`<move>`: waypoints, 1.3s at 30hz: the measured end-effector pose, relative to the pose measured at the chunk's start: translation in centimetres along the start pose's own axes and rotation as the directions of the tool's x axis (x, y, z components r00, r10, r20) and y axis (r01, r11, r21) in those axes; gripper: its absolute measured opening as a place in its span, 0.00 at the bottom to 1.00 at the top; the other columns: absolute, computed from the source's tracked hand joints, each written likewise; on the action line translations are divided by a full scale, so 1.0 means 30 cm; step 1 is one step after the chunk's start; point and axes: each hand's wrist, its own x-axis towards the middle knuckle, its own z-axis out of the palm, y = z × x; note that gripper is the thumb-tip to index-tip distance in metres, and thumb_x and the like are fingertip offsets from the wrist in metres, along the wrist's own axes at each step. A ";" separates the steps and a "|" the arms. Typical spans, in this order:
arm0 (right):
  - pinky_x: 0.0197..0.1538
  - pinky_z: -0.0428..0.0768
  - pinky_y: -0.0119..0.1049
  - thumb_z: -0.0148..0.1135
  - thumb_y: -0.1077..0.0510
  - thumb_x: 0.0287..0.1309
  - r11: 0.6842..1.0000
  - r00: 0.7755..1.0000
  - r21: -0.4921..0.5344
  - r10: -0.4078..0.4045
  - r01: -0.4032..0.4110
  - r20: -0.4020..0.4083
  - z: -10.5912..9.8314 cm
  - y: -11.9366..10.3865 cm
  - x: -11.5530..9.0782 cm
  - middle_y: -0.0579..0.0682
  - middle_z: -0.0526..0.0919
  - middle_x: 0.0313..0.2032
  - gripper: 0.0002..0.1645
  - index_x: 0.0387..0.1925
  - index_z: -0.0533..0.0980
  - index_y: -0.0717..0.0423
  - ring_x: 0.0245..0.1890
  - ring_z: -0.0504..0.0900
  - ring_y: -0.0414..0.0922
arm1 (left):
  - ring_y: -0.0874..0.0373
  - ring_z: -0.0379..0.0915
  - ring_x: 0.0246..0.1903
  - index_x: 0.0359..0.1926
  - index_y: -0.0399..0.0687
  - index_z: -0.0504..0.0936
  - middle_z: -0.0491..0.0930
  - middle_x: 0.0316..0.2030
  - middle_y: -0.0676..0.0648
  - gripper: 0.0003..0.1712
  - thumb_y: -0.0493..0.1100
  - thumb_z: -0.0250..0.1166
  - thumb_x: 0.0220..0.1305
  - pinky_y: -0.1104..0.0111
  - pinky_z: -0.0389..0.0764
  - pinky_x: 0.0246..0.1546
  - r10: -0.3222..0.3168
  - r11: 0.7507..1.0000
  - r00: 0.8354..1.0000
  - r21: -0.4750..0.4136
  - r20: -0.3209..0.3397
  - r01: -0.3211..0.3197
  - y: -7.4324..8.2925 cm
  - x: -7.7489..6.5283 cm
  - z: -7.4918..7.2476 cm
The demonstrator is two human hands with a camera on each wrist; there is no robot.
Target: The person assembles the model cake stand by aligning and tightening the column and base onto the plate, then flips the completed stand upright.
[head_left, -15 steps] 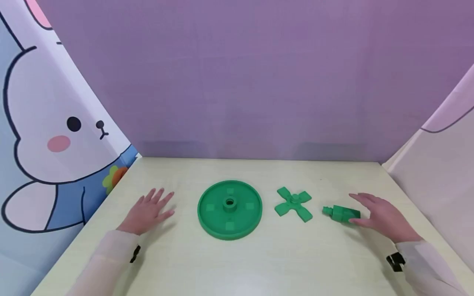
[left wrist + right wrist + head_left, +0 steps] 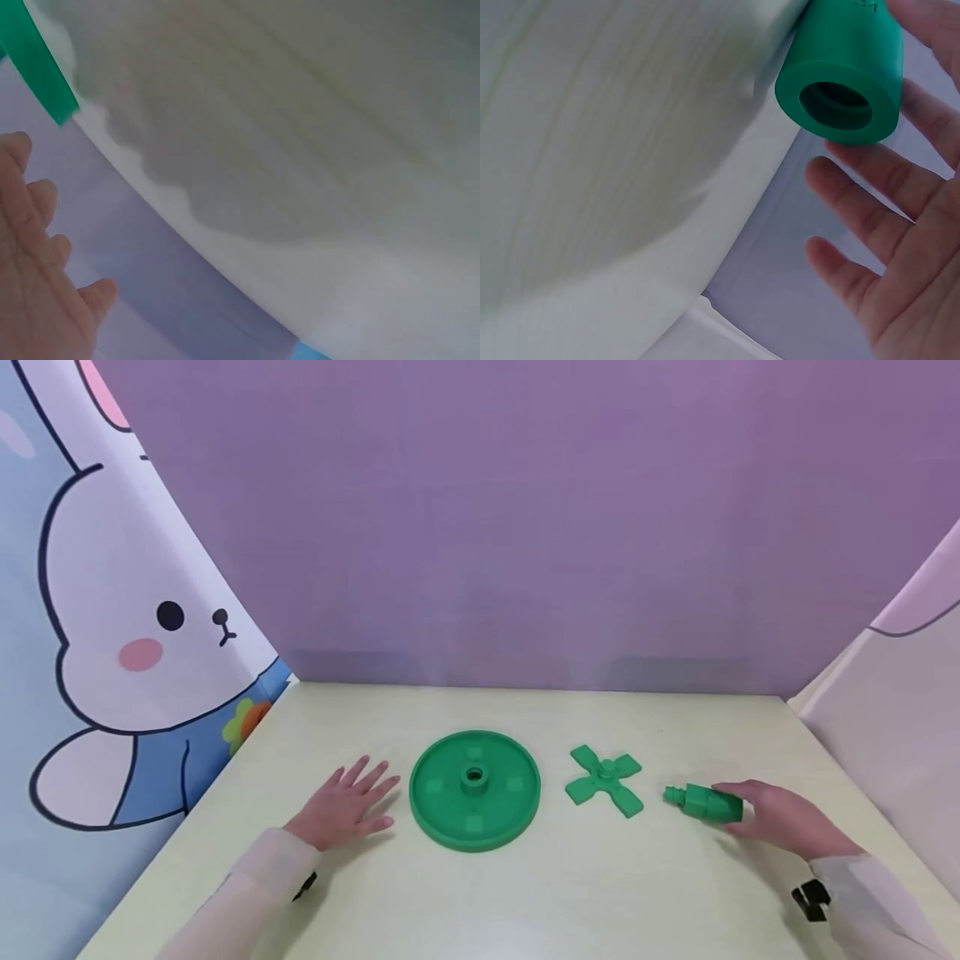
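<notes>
The right hand [image 2: 791, 820] pinches a green stepped cylinder [image 2: 711, 804], held sideways, its narrow end toward a flat green four-armed cross [image 2: 606, 782] with a raised central knob; its wide end has a round hollow. Beyond the cross, a round green base [image 2: 474, 810], rimmed and with a hollow central hub, lies flat just beside the left hand [image 2: 341, 808].
</notes>
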 end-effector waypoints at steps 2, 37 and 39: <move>0.40 0.79 0.53 0.77 0.56 0.38 1.000 1.000 0.007 0.006 -0.006 0.018 -0.002 -0.002 -0.002 0.59 0.83 0.40 0.34 0.49 0.78 0.66 0.40 0.81 0.57 | 0.33 0.48 0.68 0.69 0.43 0.65 0.60 0.68 0.36 0.40 0.65 0.52 0.67 0.39 0.57 0.61 0.006 1.000 1.000 -0.030 0.023 -0.005 0.022 0.015 0.001; 0.35 0.75 0.44 0.73 0.56 0.47 0.985 0.993 0.131 0.105 -0.112 0.060 0.013 0.007 0.037 0.64 0.82 0.40 0.33 0.52 0.74 0.72 0.33 0.76 0.47 | 0.35 0.48 0.69 0.70 0.31 0.58 0.56 0.70 0.36 0.46 0.64 0.52 0.67 0.42 0.60 0.60 -0.130 0.986 0.963 -0.071 0.238 0.150 0.133 0.130 0.000; 0.35 0.74 0.41 0.72 0.57 0.49 0.977 0.991 0.169 0.124 -0.131 0.052 0.008 0.005 0.038 0.65 0.81 0.41 0.33 0.53 0.74 0.73 0.34 0.74 0.46 | 0.35 0.48 0.69 0.70 0.31 0.58 0.56 0.70 0.36 0.47 0.65 0.53 0.66 0.41 0.60 0.60 -0.130 0.985 0.961 -0.075 0.243 0.152 0.133 0.131 -0.001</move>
